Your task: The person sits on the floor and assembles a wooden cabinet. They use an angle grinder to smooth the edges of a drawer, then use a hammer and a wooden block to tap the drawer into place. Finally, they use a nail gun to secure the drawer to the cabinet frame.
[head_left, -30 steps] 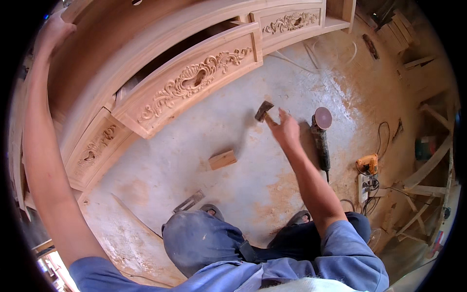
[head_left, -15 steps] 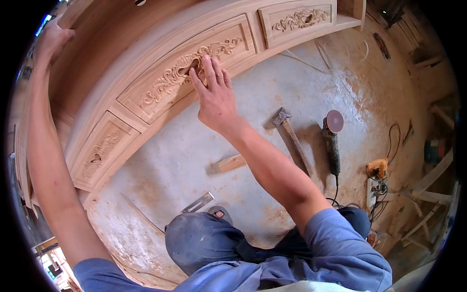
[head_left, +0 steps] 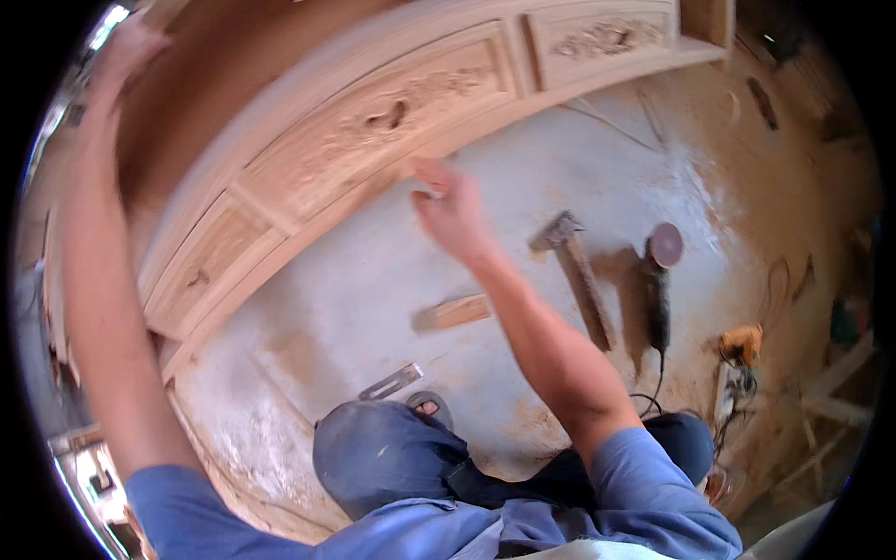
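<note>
A curved cabinet of bare wood (head_left: pixel 322 93) fills the upper left. Its front has a wide middle drawer (head_left: pixel 392 117) with carved scrollwork around a dark opening, and a smaller carved drawer on each side. My left hand (head_left: pixel 129 51), blurred, is up at the far left, closed on the cabinet's edge; most of its fingers are hidden. Just below the middle drawer, near the cabinet's lower edge, is my right hand (head_left: pixel 450 205). Its fingers look bent but are smeared by motion, and whether they touch the wood cannot be made out.
On the dusty floor (head_left: pixel 355 299) lie a hammer (head_left: pixel 583 275), an angle grinder (head_left: pixel 660 289) with a round disc, a wood block (head_left: pixel 457 313) and a metal bar (head_left: pixel 392 381) near my foot. A yellow power tool (head_left: pixel 742 343) with cords and some timber (head_left: pixel 831 383) lie at right.
My right hand has left the carving on the middle drawer and moved down toward me, fingers now bent. My left hand stays at the cabinet's edge. The whole view has shifted slightly.
</note>
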`<action>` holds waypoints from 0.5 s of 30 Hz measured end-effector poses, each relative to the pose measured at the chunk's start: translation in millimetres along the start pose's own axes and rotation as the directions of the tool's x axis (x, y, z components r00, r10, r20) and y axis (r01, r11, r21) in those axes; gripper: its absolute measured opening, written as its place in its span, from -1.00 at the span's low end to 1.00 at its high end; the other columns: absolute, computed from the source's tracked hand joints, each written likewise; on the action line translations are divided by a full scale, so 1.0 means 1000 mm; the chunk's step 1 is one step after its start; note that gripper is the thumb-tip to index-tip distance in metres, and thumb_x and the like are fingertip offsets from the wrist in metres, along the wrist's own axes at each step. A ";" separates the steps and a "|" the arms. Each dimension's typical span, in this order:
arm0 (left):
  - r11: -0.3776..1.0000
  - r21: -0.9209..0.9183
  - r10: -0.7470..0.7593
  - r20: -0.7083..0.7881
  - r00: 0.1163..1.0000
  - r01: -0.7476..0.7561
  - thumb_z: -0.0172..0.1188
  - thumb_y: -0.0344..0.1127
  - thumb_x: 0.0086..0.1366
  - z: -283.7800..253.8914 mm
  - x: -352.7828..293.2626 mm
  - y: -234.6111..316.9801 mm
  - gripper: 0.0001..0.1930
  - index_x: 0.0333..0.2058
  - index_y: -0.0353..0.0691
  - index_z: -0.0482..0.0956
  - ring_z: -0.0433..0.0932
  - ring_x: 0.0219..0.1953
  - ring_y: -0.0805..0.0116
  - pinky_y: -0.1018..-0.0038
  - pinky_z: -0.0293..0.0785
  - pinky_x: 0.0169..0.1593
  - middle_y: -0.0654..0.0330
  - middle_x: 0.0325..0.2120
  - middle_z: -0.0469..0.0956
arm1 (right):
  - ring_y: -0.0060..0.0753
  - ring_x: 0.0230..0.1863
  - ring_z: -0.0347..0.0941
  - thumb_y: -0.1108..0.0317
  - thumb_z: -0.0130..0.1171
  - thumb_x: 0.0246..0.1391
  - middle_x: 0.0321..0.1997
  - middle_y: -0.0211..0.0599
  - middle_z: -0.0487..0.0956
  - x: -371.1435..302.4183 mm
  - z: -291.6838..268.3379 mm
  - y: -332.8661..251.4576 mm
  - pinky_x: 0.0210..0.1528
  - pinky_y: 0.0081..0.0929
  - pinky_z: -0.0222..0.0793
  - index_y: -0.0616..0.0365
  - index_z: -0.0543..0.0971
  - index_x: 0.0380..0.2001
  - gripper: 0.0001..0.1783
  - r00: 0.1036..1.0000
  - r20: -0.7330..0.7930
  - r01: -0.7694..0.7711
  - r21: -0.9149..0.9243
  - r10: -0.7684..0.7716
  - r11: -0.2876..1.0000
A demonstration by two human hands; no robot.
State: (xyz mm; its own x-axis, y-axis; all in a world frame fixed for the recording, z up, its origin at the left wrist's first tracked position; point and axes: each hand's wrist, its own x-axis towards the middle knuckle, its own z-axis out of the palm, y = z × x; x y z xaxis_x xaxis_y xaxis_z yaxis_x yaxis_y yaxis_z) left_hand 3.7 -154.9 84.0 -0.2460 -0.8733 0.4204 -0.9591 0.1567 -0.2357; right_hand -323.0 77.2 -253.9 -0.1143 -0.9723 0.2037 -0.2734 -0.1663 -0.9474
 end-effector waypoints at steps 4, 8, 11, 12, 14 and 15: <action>0.995 0.032 -0.095 -0.080 0.992 0.098 0.43 -0.12 -0.13 -0.030 -0.024 0.082 -0.60 -0.32 -0.26 0.68 0.65 -0.41 0.19 0.29 0.58 -0.25 0.04 -0.47 0.67 | -0.21 0.20 0.54 0.62 0.15 0.05 0.18 0.05 0.60 -0.005 -0.020 0.000 0.22 -0.36 0.44 0.38 0.55 0.13 -0.50 0.968 0.082 -0.249 0.390 0.236 0.887; 0.979 0.043 -0.197 -0.057 0.979 0.200 0.46 -0.11 -0.19 -0.045 -0.039 0.077 -0.65 -0.47 -0.26 0.71 0.66 -0.52 0.18 0.29 0.60 -0.34 0.05 -0.59 0.66 | -0.25 0.18 0.54 0.69 0.11 0.10 0.15 -0.02 0.61 -0.009 -0.016 -0.006 0.21 -0.43 0.44 0.39 0.54 0.15 -0.51 0.935 0.166 -0.353 0.534 0.314 0.768; 0.962 -0.048 -0.271 -0.069 0.960 0.268 0.45 -0.12 -0.19 -0.042 -0.041 0.070 -0.70 -0.57 -0.24 0.67 0.64 -0.57 0.21 0.28 0.58 -0.37 0.07 -0.67 0.62 | -0.26 0.16 0.55 0.68 0.14 0.10 0.12 -0.04 0.62 -0.013 -0.012 -0.007 0.23 -0.41 0.43 0.38 0.55 0.15 -0.51 0.927 0.178 -0.369 0.583 0.329 0.724; 0.964 -0.069 -0.259 -0.066 0.964 0.255 0.45 -0.12 -0.20 -0.044 -0.042 0.068 -0.70 -0.58 -0.24 0.66 0.64 -0.57 0.20 0.28 0.58 -0.37 0.07 -0.67 0.62 | -0.24 0.17 0.55 0.67 0.14 0.10 0.13 -0.02 0.61 -0.013 -0.011 -0.004 0.24 -0.40 0.42 0.40 0.53 0.16 -0.51 0.930 0.188 -0.364 0.602 0.317 0.711; 0.966 -0.119 -0.235 -0.054 0.970 0.228 0.45 -0.12 -0.20 -0.047 -0.044 0.069 -0.69 -0.61 -0.25 0.65 0.64 -0.56 0.20 0.28 0.58 -0.37 0.08 -0.66 0.62 | -0.21 0.18 0.53 0.65 0.14 0.12 0.14 0.01 0.60 -0.009 -0.012 -0.002 0.27 -0.37 0.41 0.43 0.50 0.17 -0.50 0.931 0.204 -0.361 0.634 0.302 0.684; 0.976 -0.115 -0.195 -0.074 0.978 0.186 0.45 -0.13 -0.21 -0.052 -0.045 0.068 -0.69 -0.61 -0.27 0.65 0.66 -0.51 0.17 0.27 0.59 -0.34 0.04 -0.63 0.64 | -0.18 0.19 0.52 0.64 0.14 0.12 0.14 0.04 0.59 -0.005 -0.012 0.000 0.28 -0.35 0.40 0.45 0.49 0.18 -0.50 0.937 0.212 -0.346 0.678 0.279 0.648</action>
State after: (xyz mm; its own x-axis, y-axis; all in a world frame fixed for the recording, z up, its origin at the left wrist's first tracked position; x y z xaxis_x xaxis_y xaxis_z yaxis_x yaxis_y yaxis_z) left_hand -57.5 -80.4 94.7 -0.0640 -0.8504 0.5223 -0.9977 0.0437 -0.0511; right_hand -333.7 83.8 -251.8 0.0188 -0.9919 -0.1260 0.5105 0.1178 -0.8518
